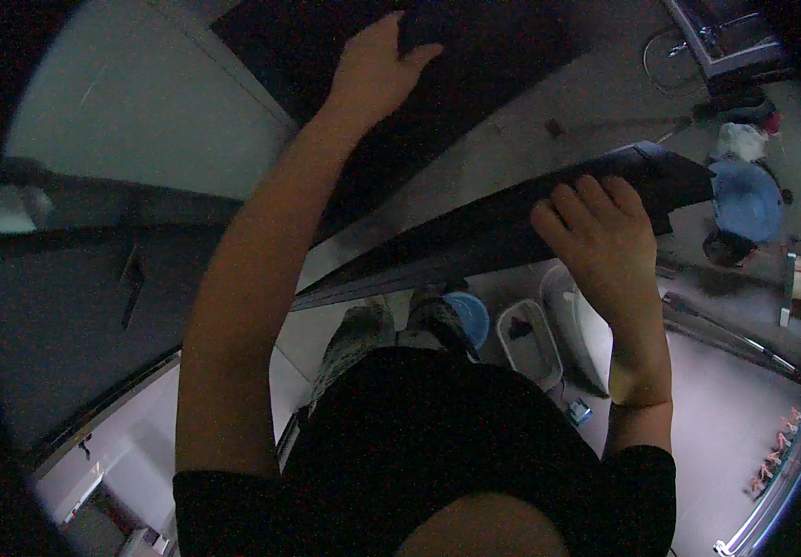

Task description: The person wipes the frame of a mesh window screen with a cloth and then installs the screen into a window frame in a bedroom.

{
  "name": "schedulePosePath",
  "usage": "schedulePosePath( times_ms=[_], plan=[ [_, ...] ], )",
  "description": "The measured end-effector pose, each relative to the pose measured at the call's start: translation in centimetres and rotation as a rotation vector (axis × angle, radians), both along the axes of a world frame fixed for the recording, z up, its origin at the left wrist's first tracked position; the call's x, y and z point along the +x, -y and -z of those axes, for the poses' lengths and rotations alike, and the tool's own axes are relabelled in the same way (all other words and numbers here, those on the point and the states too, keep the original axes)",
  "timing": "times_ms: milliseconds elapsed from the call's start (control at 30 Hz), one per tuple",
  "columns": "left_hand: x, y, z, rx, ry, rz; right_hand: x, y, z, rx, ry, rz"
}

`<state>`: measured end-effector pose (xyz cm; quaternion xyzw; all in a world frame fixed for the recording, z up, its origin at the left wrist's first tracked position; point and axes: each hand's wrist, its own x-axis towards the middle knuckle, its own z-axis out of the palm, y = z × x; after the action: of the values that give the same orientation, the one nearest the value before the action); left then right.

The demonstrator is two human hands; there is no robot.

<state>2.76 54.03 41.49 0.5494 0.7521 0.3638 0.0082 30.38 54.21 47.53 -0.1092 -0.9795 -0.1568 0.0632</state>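
Left grip: wide; the left grip (382,67) is held out empty over a dark surface (502,79), thumb spread well apart from the fingers. Contact with that surface cannot be told.
Right grip: fingers bent; the right grip (606,227) is laid over a long dark panel (470,243), near its right end. Whether it is closed round the panel's edge cannot be told, the palm side being hidden.
Dark panel: seen slanting above the floor (461,172), its narrow end by the patterned trouser legs (356,336), its broad end toward the floor's right side.
By the panel's lower edge: a small blue basin (471,317) is seen just beside the legs; to its right, a pale tub (528,345) with something dark inside, then a white basin (588,345), partly covered by the right forearm.
Off the panel's right end: a larger blue basin (747,201) is noted, with a white bag (741,142) just beyond it.
Floor, right side: a long-handled pole (744,342) is laid aslant.
Light: dim; fine detail lost.
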Motion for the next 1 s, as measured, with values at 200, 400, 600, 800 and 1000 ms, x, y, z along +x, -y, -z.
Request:
schedulePosePath(
  times_ms=[200,400,600,800,1000],
  plan=[
    [-2.3,-1.0,3.1,0.103,-0.130,-0.040,0.5,-0.3,0.1,-0.006,0.020,0.021],
    [-1.8,-1.7,2.4,0.095,-0.010,0.081,0.9,-0.8,0.2,0.010,-0.003,0.033],
    [-1.7,-1.8,2.4,0.109,-0.061,0.001,1.0,-1.3,0.5,0.010,-0.018,0.028],
    [-2.3,-0.7,2.8,0.158,-0.143,-0.062,0.7,-0.7,0.2,-0.010,0.046,0.049],
    [-2.4,-0.3,2.8,0.107,-0.047,-0.025,0.3,-0.9,0.2,0.021,-0.034,-0.022]
  ],
)
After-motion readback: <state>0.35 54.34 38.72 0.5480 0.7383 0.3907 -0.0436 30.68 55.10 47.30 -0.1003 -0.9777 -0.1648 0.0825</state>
